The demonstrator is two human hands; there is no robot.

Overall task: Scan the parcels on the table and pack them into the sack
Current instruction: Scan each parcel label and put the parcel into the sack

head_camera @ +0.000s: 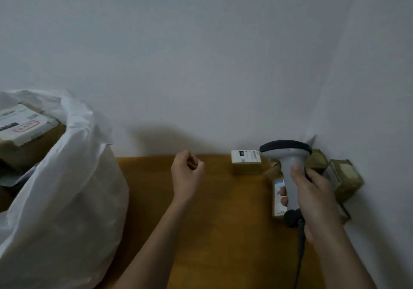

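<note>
Several parcels are left on the worktop (212,221), so we judge the job well under way but not finished. At least one box (26,130) with a white shipping label already sits in the open mouth of the white sack (73,188), which stands at our left, at the worktop's left end, and bulges as if fairly full; how many more lie beneath that box we cannot tell.

What remains is gathered at the far right, near the wall corner. One small brown parcel (245,162) with a white label on top stands alone, just left of the scanner's head. Beside and behind our right hand there are more: a labelled one (279,196) mostly hidden by the scanner handle, and two or three brown boxes (344,181) against the wall, partly blocked from view, so we cannot give a firm count.

Our right hand (312,199) has its fingers wrapped closed around the grey scanner (288,161), holding it upright with the head over the cluster; its cord trails down toward us. Our left hand (186,174) hovers above the bare middle of the worktop, fingers curled loosely inward and apparently holding nothing, well apart from the sack and nearer the lone parcel.

By our reading, each remaining box still needs scanning and a trip to the sack.
</note>
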